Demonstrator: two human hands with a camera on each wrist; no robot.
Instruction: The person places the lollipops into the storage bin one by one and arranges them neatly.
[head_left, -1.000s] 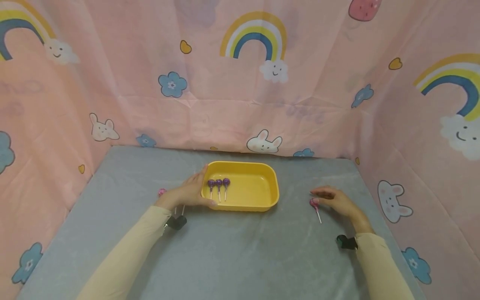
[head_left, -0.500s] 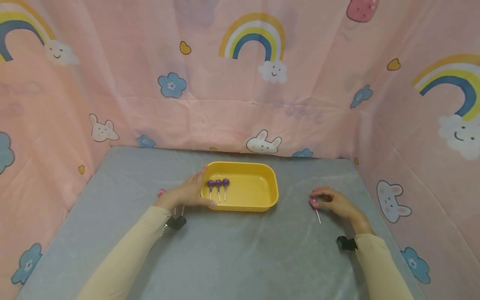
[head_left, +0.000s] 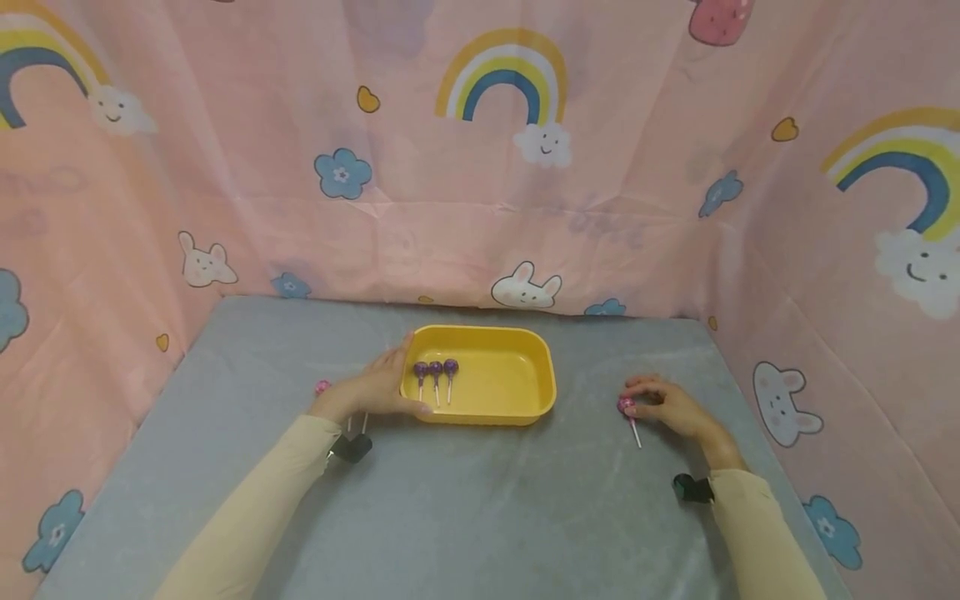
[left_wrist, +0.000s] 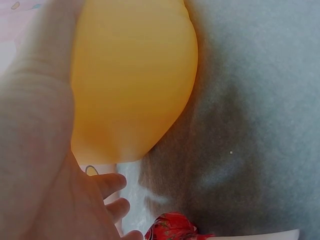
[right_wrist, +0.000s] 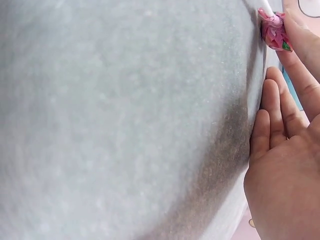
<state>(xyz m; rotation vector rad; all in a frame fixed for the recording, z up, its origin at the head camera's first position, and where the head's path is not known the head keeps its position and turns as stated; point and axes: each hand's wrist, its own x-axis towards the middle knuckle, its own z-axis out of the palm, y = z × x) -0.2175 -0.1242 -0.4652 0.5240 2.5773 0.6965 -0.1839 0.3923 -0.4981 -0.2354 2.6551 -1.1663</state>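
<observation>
I see the fingers (right_wrist: 302,82) of the right hand (head_left: 671,410) pinching a pink lollipop (head_left: 626,405) by its head, probably light, hard, slightly slippery, at three o'clock from the yellow box (head_left: 480,419). Little farther, the left hand (head_left: 375,390) grips its nine o'clock end.

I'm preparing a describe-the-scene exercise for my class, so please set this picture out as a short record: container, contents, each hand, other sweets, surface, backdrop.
Container: yellow tray
Contents: three purple lollipops, side by side toward the tray's left end
Left hand: holds the tray's left end, thumb at the near rim
Right hand: pinches the head of a pink lollipop, right of the tray
Other sweets: second pink lollipop by the left wrist, partly hidden
Surface: grey cover
Backdrop: patterned pink cloth
</observation>
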